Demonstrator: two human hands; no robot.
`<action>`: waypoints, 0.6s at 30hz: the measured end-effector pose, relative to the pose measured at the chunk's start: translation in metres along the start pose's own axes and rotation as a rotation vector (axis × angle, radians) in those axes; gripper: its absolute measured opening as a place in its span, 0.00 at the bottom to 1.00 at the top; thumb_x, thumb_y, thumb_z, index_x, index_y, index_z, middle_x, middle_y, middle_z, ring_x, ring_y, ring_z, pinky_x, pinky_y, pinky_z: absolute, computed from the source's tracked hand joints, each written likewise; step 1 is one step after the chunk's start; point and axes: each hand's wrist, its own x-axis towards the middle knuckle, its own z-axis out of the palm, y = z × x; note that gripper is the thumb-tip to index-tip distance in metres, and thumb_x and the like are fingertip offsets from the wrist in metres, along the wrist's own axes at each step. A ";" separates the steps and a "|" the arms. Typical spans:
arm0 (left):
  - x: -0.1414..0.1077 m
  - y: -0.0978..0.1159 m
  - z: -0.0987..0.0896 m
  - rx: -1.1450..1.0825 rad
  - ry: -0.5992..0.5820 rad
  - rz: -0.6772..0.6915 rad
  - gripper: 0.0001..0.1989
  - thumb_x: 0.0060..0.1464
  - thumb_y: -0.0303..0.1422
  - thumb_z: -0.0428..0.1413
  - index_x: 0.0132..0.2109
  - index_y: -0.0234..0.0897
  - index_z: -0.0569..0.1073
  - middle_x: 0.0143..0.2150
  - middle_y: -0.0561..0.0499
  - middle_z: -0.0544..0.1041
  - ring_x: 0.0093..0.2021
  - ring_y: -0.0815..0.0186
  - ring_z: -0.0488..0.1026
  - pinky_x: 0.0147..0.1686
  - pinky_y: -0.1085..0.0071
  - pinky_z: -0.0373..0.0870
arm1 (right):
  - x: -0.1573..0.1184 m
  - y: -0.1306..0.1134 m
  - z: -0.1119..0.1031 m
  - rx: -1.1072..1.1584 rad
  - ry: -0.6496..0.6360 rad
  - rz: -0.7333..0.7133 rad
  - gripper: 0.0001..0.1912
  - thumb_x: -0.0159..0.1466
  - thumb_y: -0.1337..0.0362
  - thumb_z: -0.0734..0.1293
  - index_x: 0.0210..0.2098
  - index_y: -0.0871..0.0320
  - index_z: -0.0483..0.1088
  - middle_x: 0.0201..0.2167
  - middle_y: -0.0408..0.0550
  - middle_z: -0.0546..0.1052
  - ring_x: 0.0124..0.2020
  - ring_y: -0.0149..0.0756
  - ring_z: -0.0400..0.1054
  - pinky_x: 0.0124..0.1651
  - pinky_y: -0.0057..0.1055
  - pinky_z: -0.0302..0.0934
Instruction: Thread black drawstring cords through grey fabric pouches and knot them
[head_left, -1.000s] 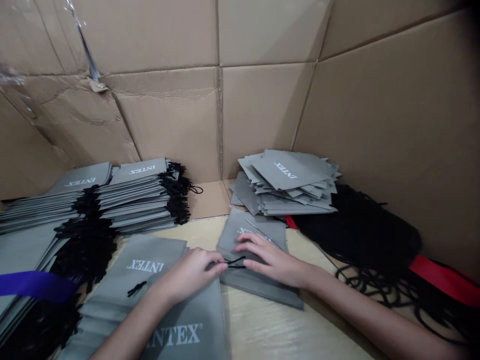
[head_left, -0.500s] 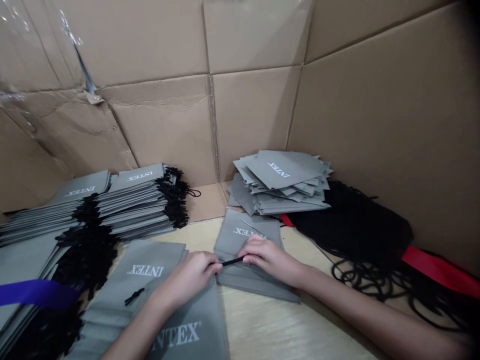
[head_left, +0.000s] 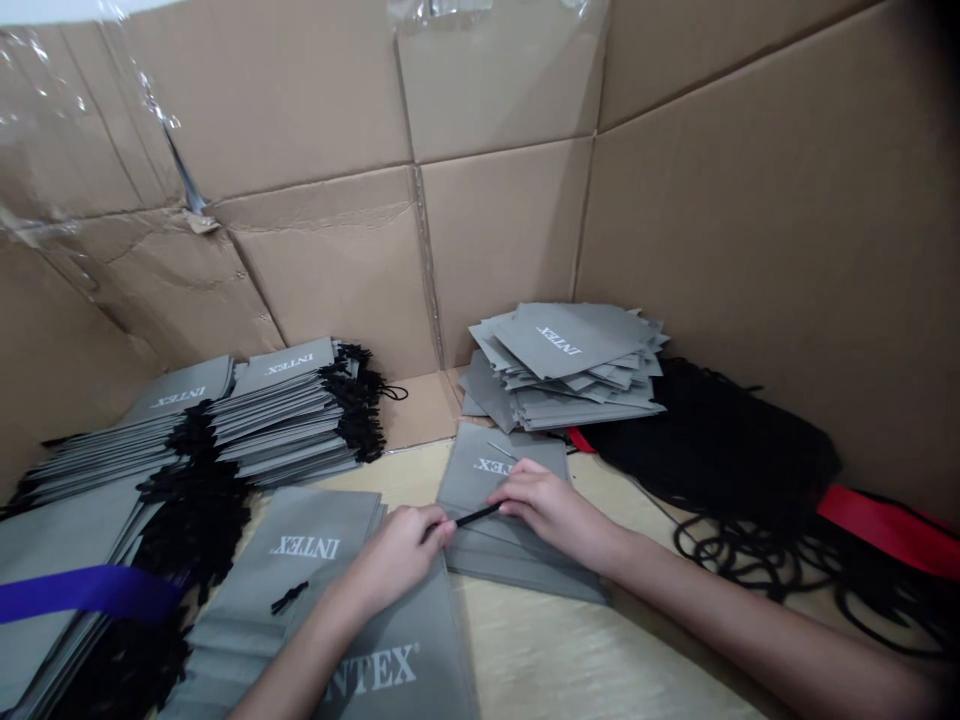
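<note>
Head view: left hand (head_left: 397,535) and right hand (head_left: 551,512) clamp black cord (head_left: 478,515) (INTEX bag (head_left: 469,480) beneath).

head-worn camera, facing forward and down, close above a table (head_left: 600,660)

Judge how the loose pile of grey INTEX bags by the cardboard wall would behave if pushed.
The pile of grey INTEX bags would probably slide apart rather than move as one, since its pieces lie skewed and overlapping. Each bag looks thin and light, likely bending rather than staying stiff, though the folded edges look fairly crisp.
</note>
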 end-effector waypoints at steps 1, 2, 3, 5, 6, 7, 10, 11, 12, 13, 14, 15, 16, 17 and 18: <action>0.000 0.001 0.003 -0.015 0.022 0.012 0.18 0.61 0.39 0.41 0.29 0.37 0.68 0.28 0.53 0.73 0.31 0.67 0.69 0.32 0.75 0.61 | 0.000 0.000 -0.001 -0.028 0.003 -0.036 0.11 0.65 0.68 0.60 0.37 0.57 0.75 0.30 0.50 0.74 0.36 0.37 0.64 0.39 0.31 0.61; -0.001 0.002 0.006 -0.024 0.043 0.018 0.19 0.62 0.40 0.39 0.29 0.37 0.66 0.27 0.53 0.72 0.30 0.67 0.68 0.32 0.75 0.61 | 0.001 0.001 -0.002 -0.058 0.007 -0.071 0.12 0.65 0.70 0.60 0.36 0.57 0.76 0.29 0.50 0.74 0.35 0.37 0.64 0.38 0.31 0.61; -0.001 0.003 0.010 -0.026 0.064 0.016 0.20 0.62 0.40 0.38 0.29 0.37 0.65 0.27 0.53 0.71 0.30 0.67 0.68 0.32 0.75 0.61 | 0.001 0.001 -0.003 -0.086 0.015 -0.098 0.13 0.64 0.71 0.59 0.35 0.57 0.76 0.28 0.49 0.74 0.34 0.37 0.63 0.38 0.31 0.60; -0.002 0.005 0.016 -0.011 0.096 -0.001 0.20 0.63 0.41 0.37 0.29 0.37 0.65 0.27 0.52 0.71 0.30 0.67 0.68 0.32 0.75 0.61 | 0.000 0.002 -0.005 -0.131 0.042 -0.124 0.14 0.64 0.73 0.59 0.34 0.57 0.76 0.26 0.49 0.73 0.34 0.37 0.63 0.36 0.31 0.59; -0.002 0.005 0.018 0.002 0.108 -0.008 0.20 0.63 0.41 0.36 0.30 0.38 0.65 0.28 0.52 0.72 0.30 0.66 0.69 0.32 0.74 0.60 | 0.000 0.003 -0.006 -0.148 0.048 -0.132 0.15 0.64 0.73 0.58 0.34 0.57 0.76 0.26 0.50 0.73 0.34 0.38 0.63 0.36 0.31 0.59; -0.003 0.005 0.018 0.018 0.114 -0.012 0.20 0.63 0.41 0.36 0.30 0.38 0.65 0.29 0.51 0.73 0.31 0.66 0.69 0.32 0.74 0.60 | -0.001 0.004 -0.007 -0.162 0.047 -0.141 0.16 0.64 0.74 0.57 0.34 0.57 0.76 0.26 0.50 0.73 0.34 0.38 0.62 0.36 0.31 0.59; -0.005 -0.002 0.007 0.097 0.092 -0.035 0.20 0.63 0.42 0.37 0.33 0.38 0.68 0.31 0.50 0.75 0.33 0.65 0.70 0.33 0.74 0.60 | -0.002 0.006 -0.011 -0.186 0.042 -0.155 0.19 0.63 0.75 0.55 0.35 0.56 0.76 0.27 0.50 0.73 0.34 0.39 0.62 0.36 0.33 0.61; -0.007 -0.006 0.000 0.126 0.075 -0.058 0.21 0.62 0.43 0.37 0.33 0.38 0.69 0.32 0.50 0.75 0.33 0.65 0.71 0.33 0.74 0.60 | -0.002 0.008 -0.013 -0.189 0.049 -0.151 0.19 0.63 0.74 0.55 0.35 0.56 0.76 0.27 0.50 0.73 0.34 0.39 0.62 0.36 0.33 0.61; -0.009 -0.012 -0.007 0.145 0.068 -0.089 0.23 0.62 0.45 0.37 0.32 0.38 0.70 0.31 0.50 0.75 0.33 0.64 0.71 0.33 0.74 0.60 | -0.002 0.010 -0.015 -0.190 0.063 -0.143 0.18 0.63 0.74 0.55 0.35 0.57 0.76 0.27 0.51 0.73 0.34 0.39 0.63 0.36 0.33 0.62; -0.012 -0.017 -0.014 0.160 0.067 -0.123 0.25 0.62 0.46 0.36 0.31 0.37 0.70 0.30 0.49 0.75 0.32 0.64 0.71 0.32 0.73 0.60 | -0.001 0.011 -0.017 -0.188 0.076 -0.135 0.17 0.63 0.73 0.56 0.35 0.57 0.76 0.26 0.51 0.73 0.34 0.40 0.63 0.35 0.34 0.62; -0.015 -0.023 -0.020 0.175 0.070 -0.157 0.26 0.61 0.47 0.35 0.30 0.36 0.71 0.29 0.49 0.75 0.31 0.64 0.70 0.31 0.73 0.60 | -0.001 0.013 -0.018 -0.186 0.082 -0.129 0.16 0.63 0.72 0.57 0.35 0.57 0.76 0.26 0.51 0.73 0.34 0.40 0.63 0.35 0.34 0.62; -0.019 -0.028 -0.025 0.189 0.074 -0.189 0.28 0.61 0.47 0.35 0.29 0.36 0.71 0.28 0.48 0.75 0.29 0.64 0.70 0.30 0.73 0.59 | 0.000 0.015 -0.020 -0.186 0.082 -0.127 0.15 0.63 0.72 0.57 0.34 0.57 0.76 0.26 0.51 0.73 0.34 0.40 0.63 0.35 0.34 0.62; -0.023 -0.033 -0.029 0.210 0.079 -0.218 0.29 0.61 0.48 0.34 0.28 0.35 0.71 0.28 0.48 0.75 0.28 0.64 0.70 0.29 0.72 0.59 | 0.000 0.017 -0.021 -0.191 0.079 -0.130 0.15 0.63 0.72 0.58 0.34 0.57 0.76 0.26 0.51 0.73 0.33 0.40 0.63 0.35 0.34 0.62; -0.027 -0.037 -0.031 0.236 0.085 -0.244 0.30 0.61 0.49 0.33 0.28 0.35 0.71 0.27 0.48 0.75 0.28 0.63 0.70 0.28 0.72 0.59 | 0.001 0.018 -0.022 -0.200 0.074 -0.133 0.15 0.62 0.72 0.57 0.34 0.57 0.76 0.25 0.50 0.73 0.33 0.40 0.63 0.35 0.35 0.62; -0.030 -0.039 -0.032 0.265 0.093 -0.268 0.31 0.61 0.49 0.33 0.27 0.35 0.72 0.26 0.47 0.75 0.28 0.62 0.71 0.28 0.72 0.59 | 0.001 0.019 -0.023 -0.214 0.070 -0.139 0.16 0.62 0.73 0.57 0.34 0.57 0.76 0.25 0.50 0.73 0.33 0.40 0.63 0.35 0.35 0.62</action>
